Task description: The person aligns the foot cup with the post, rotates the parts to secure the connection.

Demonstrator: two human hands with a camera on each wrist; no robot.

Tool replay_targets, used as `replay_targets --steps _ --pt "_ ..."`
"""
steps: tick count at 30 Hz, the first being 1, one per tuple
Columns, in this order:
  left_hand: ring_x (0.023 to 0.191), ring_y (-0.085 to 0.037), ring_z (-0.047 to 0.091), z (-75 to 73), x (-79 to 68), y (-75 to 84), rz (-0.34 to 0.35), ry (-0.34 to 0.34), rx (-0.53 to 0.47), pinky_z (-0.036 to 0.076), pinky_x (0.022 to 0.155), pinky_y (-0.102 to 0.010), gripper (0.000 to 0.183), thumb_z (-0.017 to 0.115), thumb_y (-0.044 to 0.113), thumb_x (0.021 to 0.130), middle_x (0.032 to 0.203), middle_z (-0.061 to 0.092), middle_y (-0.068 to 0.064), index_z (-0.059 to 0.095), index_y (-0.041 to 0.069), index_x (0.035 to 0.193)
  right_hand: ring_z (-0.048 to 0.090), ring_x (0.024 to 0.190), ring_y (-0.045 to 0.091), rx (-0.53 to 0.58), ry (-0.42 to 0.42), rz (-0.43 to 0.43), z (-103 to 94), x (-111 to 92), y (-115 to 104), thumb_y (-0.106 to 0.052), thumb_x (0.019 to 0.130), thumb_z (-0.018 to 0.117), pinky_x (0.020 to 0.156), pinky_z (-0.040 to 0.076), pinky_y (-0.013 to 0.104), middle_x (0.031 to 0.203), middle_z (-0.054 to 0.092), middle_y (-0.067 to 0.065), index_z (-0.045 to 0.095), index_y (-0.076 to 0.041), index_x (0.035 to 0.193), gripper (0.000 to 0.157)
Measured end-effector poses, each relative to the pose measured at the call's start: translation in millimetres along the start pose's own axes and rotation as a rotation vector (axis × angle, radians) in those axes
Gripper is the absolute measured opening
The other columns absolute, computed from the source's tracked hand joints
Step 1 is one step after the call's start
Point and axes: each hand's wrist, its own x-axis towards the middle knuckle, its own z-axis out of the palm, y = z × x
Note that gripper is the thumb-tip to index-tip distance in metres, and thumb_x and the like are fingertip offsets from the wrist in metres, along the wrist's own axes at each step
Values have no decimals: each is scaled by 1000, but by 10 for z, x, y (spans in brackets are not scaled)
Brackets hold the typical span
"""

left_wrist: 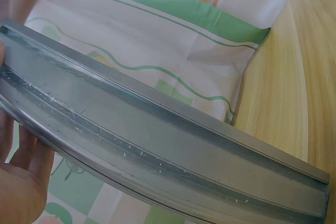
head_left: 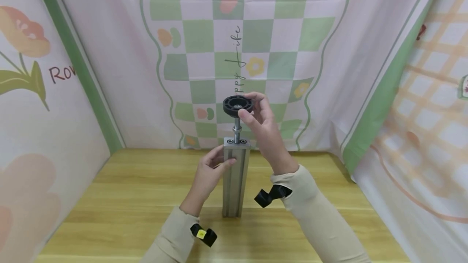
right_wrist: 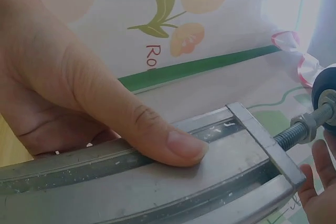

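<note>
We're noting: left hand (head_left: 205, 177) is gripping the upright metal bar (head_left: 234, 186); right hand (head_left: 269, 133) is pinching the black disc (head_left: 230, 111).

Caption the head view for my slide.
Left hand grips an upright metal profile; right hand holds the black disc above.

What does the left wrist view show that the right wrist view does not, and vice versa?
Only the left wrist view: the lower end of the metal bar.
Only the right wrist view: the end plate, threaded rod, nut and black disc.
Both: the bar's grooved side, parts of the left hand and right hand, and printed cloth.
</note>
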Motion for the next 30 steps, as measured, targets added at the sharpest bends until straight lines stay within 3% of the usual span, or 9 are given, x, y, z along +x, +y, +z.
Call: replay_targets --steps 6,11,15,18,20,25,30 --pt "106 -22 65 5 5 -2 -16 1 4 55 86 -35 46 77 24 91 118 67 -5 64 15 135 58 99 25 31 43 7 30 8 -21 -49 83 80 78 51 26 129 51 13 42 -16 119 62" --pt "106 -22 65 9 12 -7 -20 -1 7 55 87 -36 46 77 25 91 119 67 -4 64 16 134 58 101 24 51 49 5 37 9 -25 -47 84 80 78 51 26 124 52 14 41 -16 120 61" --pt "106 -23 65 10 4 2 -23 3 4 55 87 -36 49 77 25 91 119 67 -6 63 14 136 55 115 26 50 30 -21 46 19 2 -43 97 61 95 46 32 136 48 14 37 -11 137 57" --pt "106 -22 65 8 2 0 -26 7 8 55 86 -35 50 78 24 90 120 67 -6 62 13 137 49 127 29 118 -20 -18 55 45 12 -35 101 42 106 37 39 151 38 19 28 -5 150 59" --pt "105 -22 65 6 4 -2 -22 9 10 55 85 -34 50 77 23 91 120 67 -7 62 12 137 47 131 30 192 -60 4 61 63 11 -33 103 34 106 34 40 155 34 20 26 -3 153 59" --pt "105 -21 65 -3 4 -13 -25 11 10 55 85 -33 50 77 23 91 120 67 -7 61 11 137 43 135 29 273 -103 39 56 72 17 -29 103 30 101 38 36 154 37 19 30 -2 150 54" --pt "106 -22 65 -7 0 -8 -36 13 15 55 86 -34 50 77 22 91 120 67 -8 61 12 137 47 131 29 294 -93 32 41 67 39 -28 101 38 101 40 35 149 42 19 39 -7 142 46"
